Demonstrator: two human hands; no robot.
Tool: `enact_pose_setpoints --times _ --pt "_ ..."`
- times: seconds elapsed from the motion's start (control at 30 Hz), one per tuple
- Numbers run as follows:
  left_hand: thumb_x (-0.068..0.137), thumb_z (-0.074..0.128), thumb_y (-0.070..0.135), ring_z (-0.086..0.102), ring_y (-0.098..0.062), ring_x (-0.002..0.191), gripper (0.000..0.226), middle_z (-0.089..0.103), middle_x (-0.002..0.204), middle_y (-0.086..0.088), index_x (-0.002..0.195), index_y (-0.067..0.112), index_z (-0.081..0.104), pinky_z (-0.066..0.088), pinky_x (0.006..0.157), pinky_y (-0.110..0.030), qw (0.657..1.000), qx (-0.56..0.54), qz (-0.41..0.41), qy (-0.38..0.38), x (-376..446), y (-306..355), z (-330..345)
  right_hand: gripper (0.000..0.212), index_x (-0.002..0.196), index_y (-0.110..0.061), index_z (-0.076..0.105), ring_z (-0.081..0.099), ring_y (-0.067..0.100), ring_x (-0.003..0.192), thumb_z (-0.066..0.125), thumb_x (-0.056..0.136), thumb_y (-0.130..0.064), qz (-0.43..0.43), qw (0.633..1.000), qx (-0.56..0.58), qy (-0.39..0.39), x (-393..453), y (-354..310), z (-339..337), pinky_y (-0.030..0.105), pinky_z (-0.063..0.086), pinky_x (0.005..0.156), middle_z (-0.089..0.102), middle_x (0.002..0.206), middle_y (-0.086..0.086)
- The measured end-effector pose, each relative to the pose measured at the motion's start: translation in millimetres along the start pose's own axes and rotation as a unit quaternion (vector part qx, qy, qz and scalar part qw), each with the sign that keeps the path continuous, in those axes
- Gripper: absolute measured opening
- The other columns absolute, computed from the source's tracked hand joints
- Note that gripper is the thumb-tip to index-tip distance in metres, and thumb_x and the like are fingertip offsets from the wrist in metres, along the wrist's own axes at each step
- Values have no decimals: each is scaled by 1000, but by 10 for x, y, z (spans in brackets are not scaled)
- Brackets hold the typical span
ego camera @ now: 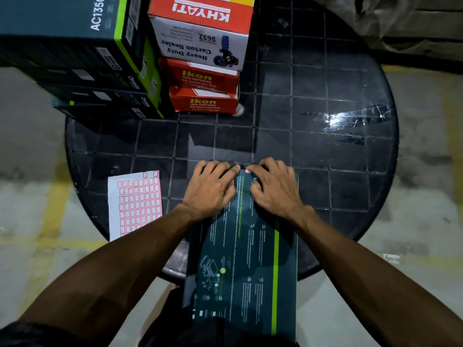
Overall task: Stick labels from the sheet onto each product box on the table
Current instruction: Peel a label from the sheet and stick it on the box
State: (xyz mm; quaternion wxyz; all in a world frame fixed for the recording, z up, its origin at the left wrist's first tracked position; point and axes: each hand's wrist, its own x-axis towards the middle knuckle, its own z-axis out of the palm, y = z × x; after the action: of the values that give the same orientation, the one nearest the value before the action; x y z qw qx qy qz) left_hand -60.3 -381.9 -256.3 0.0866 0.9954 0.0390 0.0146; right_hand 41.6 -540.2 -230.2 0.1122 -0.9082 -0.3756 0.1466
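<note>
A dark teal product box (246, 259) with a green stripe lies flat at the table's near edge, overhanging toward me. My left hand (213, 189) and my right hand (273, 186) both rest on its far end, fingertips meeting at a small red-edged label (248, 171) near the far edge. The fingers press down there; the label is mostly hidden under them. The label sheet (136, 202), white with rows of red-bordered stickers, lies flat to the left of the box.
The round black grid-patterned table (313, 126) carries a stack of teal and green boxes (82, 58) at the far left. Beside them stand a red-and-white carton sealer box (200, 33) and two red tape dispenser boxes (204, 88). Concrete floor with yellow lines surrounds the table.
</note>
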Motion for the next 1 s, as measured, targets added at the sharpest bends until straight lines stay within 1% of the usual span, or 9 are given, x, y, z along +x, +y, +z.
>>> enact_pose_setpoints --times 0.1,0.27,0.4,0.47,0.57,0.7,0.8,0.93,1.0 --pt "91 41 34 54 -24 100 43 62 117 -4 125 14 59 37 88 -42 1000 -2 -1 2 2 2 -8 57 127 -24 60 48 22 101 33 79 -40 4 999 18 -50 64 24 -74 38 34 85 54 110 2" --pt "91 41 34 55 -25 100 44 63 116 -5 126 15 60 37 90 -43 1000 -3 -9 -8 1 3 4 46 134 -30 54 45 20 105 52 87 -31 -5 996 45 -82 119 101 -98 38 34 91 51 114 -1" --pt "91 40 34 55 -25 100 44 63 115 -6 125 14 59 37 90 -43 1000 -5 -10 -14 -2 4 -3 52 136 -30 53 44 19 105 47 85 -37 0 995 47 -91 120 102 -99 35 31 89 49 113 -1" --pt "92 39 35 54 -25 99 44 63 115 -5 125 14 59 37 90 -43 1000 -3 -10 -13 -2 5 -9 58 137 -33 53 43 17 106 44 80 -41 21 992 82 -96 115 98 -106 32 28 88 47 111 -4" --pt "92 39 34 54 -24 99 44 63 115 -5 124 14 60 37 90 -43 1000 -2 -12 -12 -3 12 -17 51 136 -38 52 38 12 101 55 85 -35 28 989 106 -103 129 102 -114 29 24 85 42 106 -8" --pt "92 37 34 55 -23 100 44 64 115 -5 123 13 60 36 90 -41 1000 -6 -13 -8 -12 22 -30 48 136 -35 52 36 11 100 55 89 -31 16 989 88 -119 153 90 -160 31 27 88 41 105 -6" --pt "92 37 34 55 -23 99 44 64 114 -5 122 13 61 35 91 -40 1000 -7 -13 -8 -12 29 -46 46 135 -33 54 41 14 105 55 89 -30 18 988 90 -127 172 63 -187 34 29 91 42 104 -6" --pt "91 36 35 55 -23 99 45 64 114 -5 123 14 61 34 91 -40 1000 -6 -15 -10 -8 32 -53 44 129 -37 59 44 15 109 58 86 -26 48 979 134 -143 213 66 -219 31 24 87 46 106 -4" --pt "91 36 35 55 -23 99 45 64 114 -5 122 14 61 35 90 -41 1000 -6 -13 -1 -6 24 -41 47 132 -38 56 44 15 110 60 86 -32 51 981 129 -135 178 78 -186 31 24 87 48 112 -4"
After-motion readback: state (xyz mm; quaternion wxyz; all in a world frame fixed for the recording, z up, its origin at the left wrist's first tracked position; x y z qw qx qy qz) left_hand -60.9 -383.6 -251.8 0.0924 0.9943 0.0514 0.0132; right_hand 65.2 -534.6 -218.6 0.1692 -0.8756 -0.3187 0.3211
